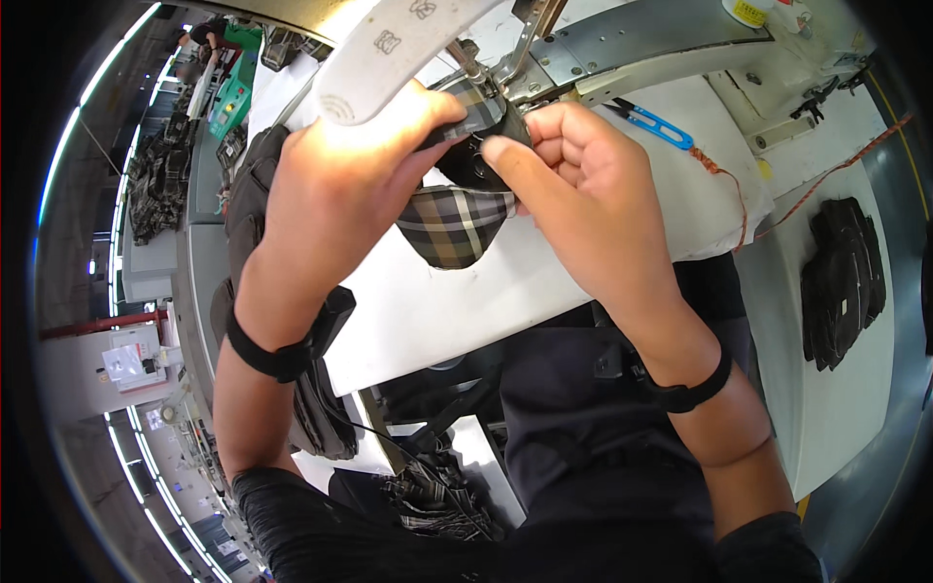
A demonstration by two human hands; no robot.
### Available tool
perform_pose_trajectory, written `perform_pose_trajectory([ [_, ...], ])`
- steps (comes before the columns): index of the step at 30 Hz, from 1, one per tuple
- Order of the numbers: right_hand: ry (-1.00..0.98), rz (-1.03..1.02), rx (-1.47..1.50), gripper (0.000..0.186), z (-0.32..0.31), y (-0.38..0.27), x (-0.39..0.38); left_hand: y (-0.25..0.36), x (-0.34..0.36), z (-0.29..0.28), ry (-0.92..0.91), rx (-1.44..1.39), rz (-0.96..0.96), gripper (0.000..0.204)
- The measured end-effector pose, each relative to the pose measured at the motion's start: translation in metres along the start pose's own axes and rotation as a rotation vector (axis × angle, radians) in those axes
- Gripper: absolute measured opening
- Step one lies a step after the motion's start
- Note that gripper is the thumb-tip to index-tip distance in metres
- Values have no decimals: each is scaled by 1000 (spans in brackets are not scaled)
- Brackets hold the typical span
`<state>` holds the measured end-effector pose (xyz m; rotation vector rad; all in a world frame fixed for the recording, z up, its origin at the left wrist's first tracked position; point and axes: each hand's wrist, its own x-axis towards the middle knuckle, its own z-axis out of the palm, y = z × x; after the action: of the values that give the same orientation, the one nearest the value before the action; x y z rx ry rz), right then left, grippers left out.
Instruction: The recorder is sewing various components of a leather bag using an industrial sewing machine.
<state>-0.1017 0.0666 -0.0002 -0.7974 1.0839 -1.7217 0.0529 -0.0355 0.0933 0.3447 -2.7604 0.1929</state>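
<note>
My left hand (345, 185) and my right hand (573, 185) both pinch a small plaid fabric piece (452, 223) with a dark lining, held above the white sewing table (466, 301). The top of the piece sits under the needle area of the sewing machine (632, 44). My left thumb and fingers grip its upper left edge. The fingertips of my right hand press its upper right edge. The brown, grey and white checked flap hangs down between the hands. A black band circles each wrist.
Blue thread snips (656, 124) lie on the table right of my right hand. A stack of dark fabric pieces (841, 282) rests on the white surface at right. Dark and plaid cloth piles (248, 194) hang left of the table. An orange cord (826, 185) trails at right.
</note>
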Motion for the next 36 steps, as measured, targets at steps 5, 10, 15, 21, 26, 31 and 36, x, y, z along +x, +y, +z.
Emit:
perform_pose_trajectory([
  [5, 59, -62, -353, 15, 6, 5, 4, 8, -6, 5, -21, -35, -52, 40],
  [10, 195, -352, -632, 18, 9, 18, 1, 12, -1, 17, 51, 53, -49, 42],
  [15, 124, -140, -299, 18, 5, 24, -10, -7, 3, 2, 89, 39, 124, 43],
  [21, 160, -171, -275, 18, 5, 27, -8, -9, 1, -7, -95, -223, -30, 41],
  [26, 220, -429, -336, 15, 6, 34, -10, -15, 4, -12, -114, -136, 95, 42],
  [31, 168, -293, -112, 17, 2, 39, -10, -13, 13, -18, -157, -117, 138, 40],
  [36, 96, -195, -29, 16, -2, 29, -9, -10, 12, -19, -161, -158, 72, 35],
])
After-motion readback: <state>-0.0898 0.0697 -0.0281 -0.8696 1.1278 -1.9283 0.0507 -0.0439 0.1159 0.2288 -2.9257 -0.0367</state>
